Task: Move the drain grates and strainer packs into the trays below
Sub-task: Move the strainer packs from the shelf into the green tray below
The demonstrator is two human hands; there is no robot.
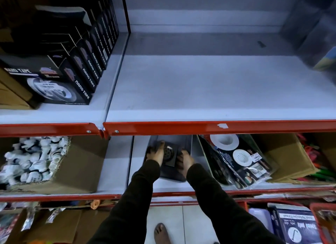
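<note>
On the lower shelf stands a grey tray (187,141). Inside it lie dark square drain grates (169,154), the top one with a round perforated centre. My left hand (156,153) grips the left edge of the grates and my right hand (184,159) grips the right edge, both reaching under the red shelf lip. Right of it, strainer packs (241,160) with white round strainers lean stacked in another tray (203,152). The upper shelf (209,90) above them is bare.
Black nano tape boxes (80,70) fill the upper left shelf. A cardboard box of white fittings (34,160) sits lower left, and a brown carton (285,152) lower right. Red shelf edges (200,127) overhang the trays. Bins and packets line the bottom level, my bare foot (161,232) on the floor tiles.
</note>
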